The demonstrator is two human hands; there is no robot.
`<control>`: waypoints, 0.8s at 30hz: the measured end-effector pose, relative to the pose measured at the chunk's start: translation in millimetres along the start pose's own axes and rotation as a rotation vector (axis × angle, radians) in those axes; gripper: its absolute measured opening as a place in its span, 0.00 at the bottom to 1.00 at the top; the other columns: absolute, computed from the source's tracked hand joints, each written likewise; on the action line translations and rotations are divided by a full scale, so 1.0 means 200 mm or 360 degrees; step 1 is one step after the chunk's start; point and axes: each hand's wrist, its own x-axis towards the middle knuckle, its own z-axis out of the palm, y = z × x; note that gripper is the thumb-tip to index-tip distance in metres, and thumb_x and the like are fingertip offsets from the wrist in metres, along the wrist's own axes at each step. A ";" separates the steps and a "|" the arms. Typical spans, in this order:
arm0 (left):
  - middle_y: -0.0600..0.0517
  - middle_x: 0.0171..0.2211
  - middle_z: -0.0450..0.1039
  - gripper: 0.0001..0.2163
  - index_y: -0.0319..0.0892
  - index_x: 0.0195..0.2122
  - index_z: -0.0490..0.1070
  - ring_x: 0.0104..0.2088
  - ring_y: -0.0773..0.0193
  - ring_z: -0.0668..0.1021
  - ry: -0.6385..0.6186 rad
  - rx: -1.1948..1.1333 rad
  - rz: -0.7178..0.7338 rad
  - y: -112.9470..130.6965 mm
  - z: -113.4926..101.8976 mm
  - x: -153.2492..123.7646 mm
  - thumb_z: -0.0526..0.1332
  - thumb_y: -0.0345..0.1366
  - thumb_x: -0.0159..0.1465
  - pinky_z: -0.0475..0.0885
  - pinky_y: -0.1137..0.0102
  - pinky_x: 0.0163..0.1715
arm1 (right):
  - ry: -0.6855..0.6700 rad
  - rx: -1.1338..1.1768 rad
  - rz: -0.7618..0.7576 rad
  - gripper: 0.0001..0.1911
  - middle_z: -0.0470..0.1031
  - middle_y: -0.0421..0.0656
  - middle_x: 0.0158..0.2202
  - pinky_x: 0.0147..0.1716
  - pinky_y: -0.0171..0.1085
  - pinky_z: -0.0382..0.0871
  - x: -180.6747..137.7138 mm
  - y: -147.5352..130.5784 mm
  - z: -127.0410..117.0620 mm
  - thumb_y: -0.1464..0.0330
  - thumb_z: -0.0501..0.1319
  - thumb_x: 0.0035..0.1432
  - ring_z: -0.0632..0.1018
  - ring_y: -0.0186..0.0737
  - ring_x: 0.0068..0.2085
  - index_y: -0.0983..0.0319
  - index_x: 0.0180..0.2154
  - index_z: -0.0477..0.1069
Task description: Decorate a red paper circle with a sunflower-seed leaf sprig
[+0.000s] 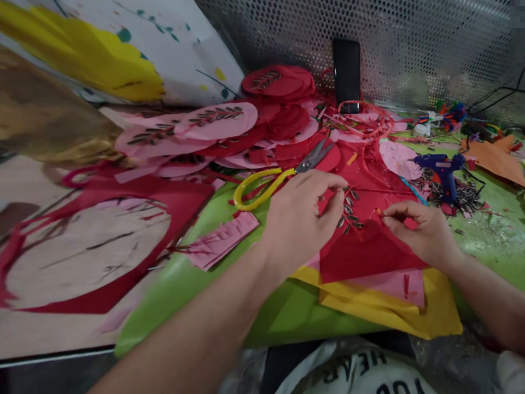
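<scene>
A red sheet of paper (365, 257) lies in front of me, with dark striped seeds (348, 209) set on it in a leaf-like row. My left hand (307, 210) rests at the seeds' left side, thumb and forefinger brought together near the top of the row; whatever they hold is hidden. To the right of the seeds, my right hand (422, 227) pinches a small orange piece (378, 211) with a thin pale strand trailing from it. Yellow-handled scissors (262, 189) lie beyond my left hand, blades partly apart.
A blue glue gun (443, 169) stands by a heap of loose seeds (465, 197) on the right. Pink and red ovals bearing seed patterns (217, 120) pile up at the back left. A black phone (346, 74) leans on the perforated metal panel (410, 49). Yellow paper (443, 301) lies nearest me.
</scene>
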 end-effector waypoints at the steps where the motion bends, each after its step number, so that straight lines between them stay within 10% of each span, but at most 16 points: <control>1: 0.52 0.32 0.75 0.08 0.41 0.34 0.72 0.32 0.66 0.74 -0.0033 0.0080 0.0076 -0.01 0.00 0.00 0.53 0.30 0.60 0.68 0.72 0.36 | -0.0028 -0.0111 -0.0073 0.05 0.78 0.40 0.27 0.28 0.33 0.68 0.00 0.00 0.00 0.69 0.58 0.53 0.76 0.34 0.28 0.60 0.32 0.73; 7: 0.51 0.34 0.76 0.08 0.41 0.34 0.73 0.37 0.61 0.74 -0.0375 0.0339 0.0178 -0.04 0.03 0.01 0.54 0.29 0.60 0.69 0.67 0.38 | -0.0088 -0.0580 -0.0670 0.07 0.78 0.42 0.28 0.32 0.36 0.64 -0.02 0.01 0.04 0.75 0.55 0.55 0.76 0.34 0.29 0.63 0.31 0.71; 24: 0.50 0.33 0.75 0.08 0.41 0.33 0.71 0.36 0.60 0.76 -0.0946 0.0518 0.0080 -0.05 0.05 0.01 0.52 0.32 0.62 0.69 0.67 0.35 | -0.0226 -0.0916 -0.0854 0.10 0.75 0.43 0.25 0.32 0.39 0.58 -0.03 -0.03 0.10 0.74 0.52 0.57 0.71 0.36 0.26 0.64 0.30 0.72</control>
